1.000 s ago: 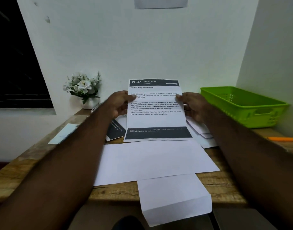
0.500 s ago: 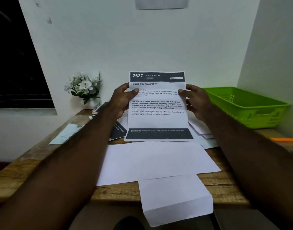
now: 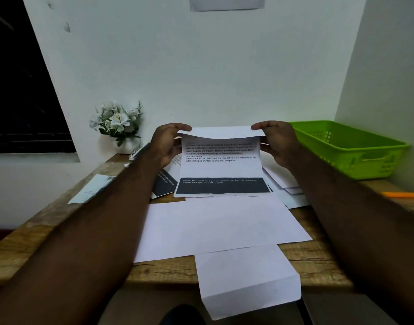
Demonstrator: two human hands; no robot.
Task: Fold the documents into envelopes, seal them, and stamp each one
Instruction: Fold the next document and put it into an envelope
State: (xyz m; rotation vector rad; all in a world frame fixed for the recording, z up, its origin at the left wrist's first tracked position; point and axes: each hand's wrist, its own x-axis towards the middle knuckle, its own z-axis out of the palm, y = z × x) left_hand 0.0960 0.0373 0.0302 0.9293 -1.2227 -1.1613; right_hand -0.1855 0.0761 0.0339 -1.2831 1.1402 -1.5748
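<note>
Trouble, as I judged it, would come from the fold itself. My left hand (image 3: pixel 168 143) and right hand (image 3: pixel 277 141) each pinched a top corner of the printed document (image 3: pixel 221 168). The top strip was bent over toward me, and the bottom edge seemed to rest on other papers around the middle of the table (image 3: pixel 49 233). If one hand came down ahead of the other, the crease would run crooked and the sheet might not fit an envelope. A loose pinch could let the strip spring back.

Blank sheets (image 3: pixel 220 226) lay just in front of the document. A folded white paper (image 3: pixel 248 280) overhung the table's near edge, where a careless forearm could push it off. The green basket (image 3: pixel 349 148) stood at the far right corner, with an orange pen (image 3: pixel 402 195) nearer me along the right edge. The flower pot (image 3: pixel 127 144) sat at the far left corner. Bare wood showed mainly along the left and near edges, which I thought left little room for pressing a crease flat.
</note>
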